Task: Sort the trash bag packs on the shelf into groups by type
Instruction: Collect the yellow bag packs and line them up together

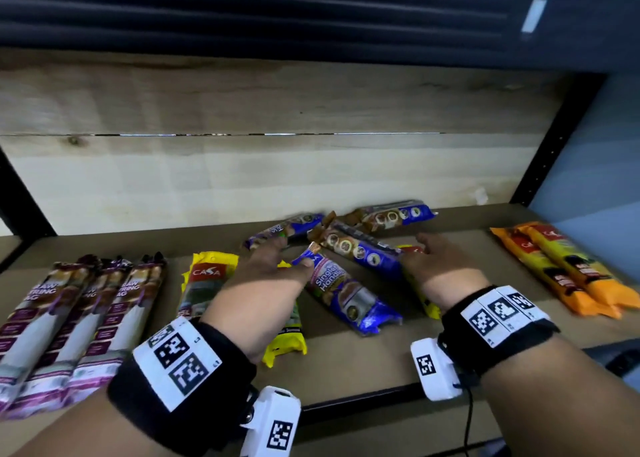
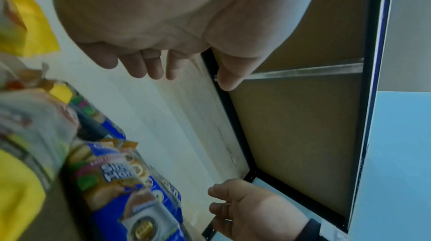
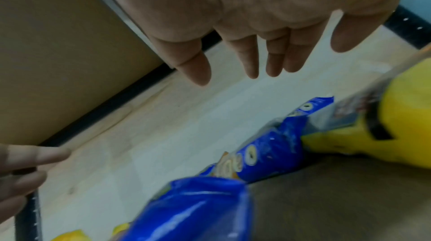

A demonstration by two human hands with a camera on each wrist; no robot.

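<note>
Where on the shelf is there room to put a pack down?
Bare board lies between the blue packs and the orange packs, and along the front edge. The middle, under both hands, is crowded.

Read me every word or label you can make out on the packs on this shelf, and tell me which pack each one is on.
"CASA": red label on the yellow pack left of the left hand.
"Single Handle": blue pack between the hands.
"RAW", "TRING", "AG": cut-off white lettering on the purple packs at the left.
Orange packs at the right: print too blurred to read.
Small print on all packs: too small to read.
Wristband squares: coded markers, no words.
</note>
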